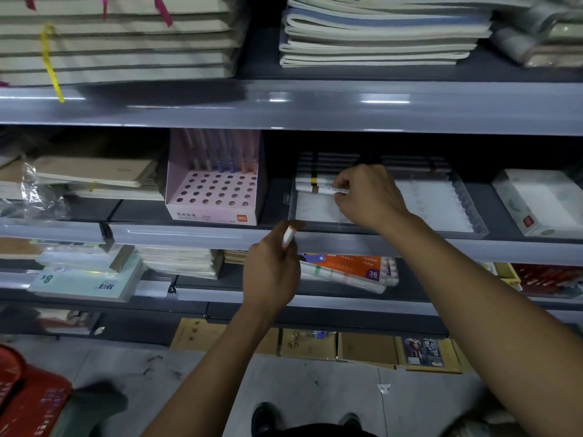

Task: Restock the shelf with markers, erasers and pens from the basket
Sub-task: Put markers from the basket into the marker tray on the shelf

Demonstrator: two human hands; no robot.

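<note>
Head view: right hand hides marker end.

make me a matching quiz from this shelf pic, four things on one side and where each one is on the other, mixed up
Things:
1. pink pen display box
2. red basket
3. white marker with an orange band
4. clear plastic tray

Places:
A. held in the left hand, in front of the shelf edge
B. on the floor at lower left
C. on the middle shelf, under the right hand
D. on the middle shelf, left of the tray

Pairs: 1-D, 2-B, 3-A, 4-C
</note>
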